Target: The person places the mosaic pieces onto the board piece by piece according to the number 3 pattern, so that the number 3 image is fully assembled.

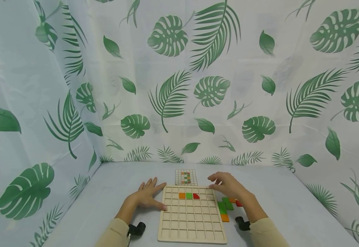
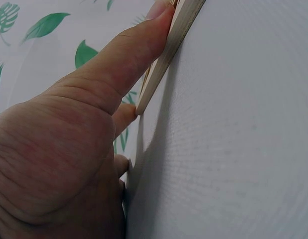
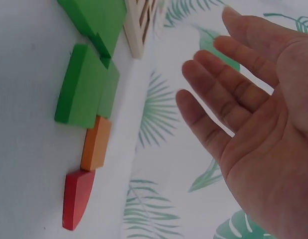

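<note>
Nearest to us, a person's sleeves (image 1: 114,233) reach in from both sides, each with a black device (image 1: 137,229) at the wrist. Between them the board (image 1: 192,234), a wooden grid, lies flat on the table (image 1: 120,181). Beside its right edge we see loose tiles (image 1: 222,207): green, orange and red, some touching one another.

The left hand (image 1: 145,197) is at the board's left side, fingers straight and spread, thumb on the rim; it grips nothing. Toward the board's far edge sits a row of three tiles: orange (image 1: 182,196), green (image 1: 189,196) and red (image 1: 196,196), the red one round-cornered.

The right hand (image 1: 228,184) is by the far right corner, its fingers loosely bent and holding nothing; we cannot tell whether it touches the rim.

Just past the board lies a patterned card (image 1: 186,177), and behind the table hangs a leaf-print cloth (image 1: 179,130).
</note>
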The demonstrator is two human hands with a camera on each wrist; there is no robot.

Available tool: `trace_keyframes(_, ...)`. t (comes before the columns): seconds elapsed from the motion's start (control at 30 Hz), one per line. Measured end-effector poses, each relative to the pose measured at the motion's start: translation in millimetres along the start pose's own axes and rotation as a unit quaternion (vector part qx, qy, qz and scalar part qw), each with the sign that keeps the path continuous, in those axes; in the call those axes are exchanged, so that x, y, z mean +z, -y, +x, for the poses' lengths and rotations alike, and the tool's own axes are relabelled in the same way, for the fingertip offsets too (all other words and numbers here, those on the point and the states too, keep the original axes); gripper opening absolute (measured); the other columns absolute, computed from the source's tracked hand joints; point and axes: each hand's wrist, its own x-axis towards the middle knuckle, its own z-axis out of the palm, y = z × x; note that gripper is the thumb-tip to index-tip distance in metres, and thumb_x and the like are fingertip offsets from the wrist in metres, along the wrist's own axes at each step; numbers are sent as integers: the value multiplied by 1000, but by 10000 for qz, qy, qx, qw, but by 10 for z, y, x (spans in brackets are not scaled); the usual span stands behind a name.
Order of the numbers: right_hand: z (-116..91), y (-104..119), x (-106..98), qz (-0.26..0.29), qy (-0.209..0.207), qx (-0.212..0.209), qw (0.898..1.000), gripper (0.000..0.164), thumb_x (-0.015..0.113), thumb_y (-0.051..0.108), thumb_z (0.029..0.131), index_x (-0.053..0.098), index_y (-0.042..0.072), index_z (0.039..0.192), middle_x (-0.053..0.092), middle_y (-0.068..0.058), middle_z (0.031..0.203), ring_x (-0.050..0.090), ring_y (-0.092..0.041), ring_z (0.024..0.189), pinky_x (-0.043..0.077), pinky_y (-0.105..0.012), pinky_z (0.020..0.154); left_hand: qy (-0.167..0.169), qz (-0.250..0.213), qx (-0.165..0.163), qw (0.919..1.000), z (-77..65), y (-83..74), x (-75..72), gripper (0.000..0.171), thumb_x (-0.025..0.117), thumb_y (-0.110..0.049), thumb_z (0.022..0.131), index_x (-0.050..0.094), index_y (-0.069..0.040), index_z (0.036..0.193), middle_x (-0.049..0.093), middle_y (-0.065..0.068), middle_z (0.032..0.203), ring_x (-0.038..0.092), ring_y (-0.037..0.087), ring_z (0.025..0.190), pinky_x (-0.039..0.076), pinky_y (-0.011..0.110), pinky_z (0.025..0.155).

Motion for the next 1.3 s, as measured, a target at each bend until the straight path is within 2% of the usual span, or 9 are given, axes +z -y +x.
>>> trace_keyframes(0.13, -15, -13, -42, -22, 100, 219, 9997, 34, 79, 20, 93, 74, 11, 126, 74, -8, 119, 62, -16, 97, 57, -35, 86, 8, 4, -3, 10000, -5, -6, -1, 109, 83, -71, 72, 39, -27, 162, 13, 23, 173, 7, 44, 162, 3, 66, 129)
trace_keyframes(0.4, -57, -84, -114, -25, 199, 390, 9990, 35, 81, 16, 91, 75, 9, 124, 74, -8, 114, 60, -17, 94, 55, -31, 76, 22, -18, 4, 10000, 0, 11, -8, 111, 82, -72, 71, 39, -26, 162, 12, 24, 173, 6, 45, 162, 2, 66, 129)
trace_keyframes(0.67, -83, -141, -156, -26, 286, 540, 9981, 33, 83, 14, 89, 76, 11, 121, 74, -5, 110, 60, -17, 92, 57, -32, 79, 88, -158, 30, 9998, -13, 24, -26, 117, 79, -80, 67, 38, -26, 163, 10, 24, 173, 4, 46, 161, -2, 65, 128)
trace_keyframes(1.07, -124, -184, -215, 107, 425, 661, 9968, 32, 83, 6, 87, 77, 9, 118, 75, -6, 107, 64, -17, 91, 61, -39, 84, 46, 94, 23, 9999, 12, 33, 3, 111, 81, -73, 72, 38, -25, 163, 12, 23, 174, 5, 45, 162, 1, 65, 129)
trace_keyframes(1.3, -152, -224, -234, 245, 495, 785, 9954, 28, 83, 3, 84, 79, 9, 112, 75, -6, 102, 62, -18, 86, 59, -34, 76, 5, 101, -3, 9999, 6, 4, 2, 110, 82, -71, 72, 39, -25, 162, 14, 24, 173, 8, 45, 161, 4, 66, 129)
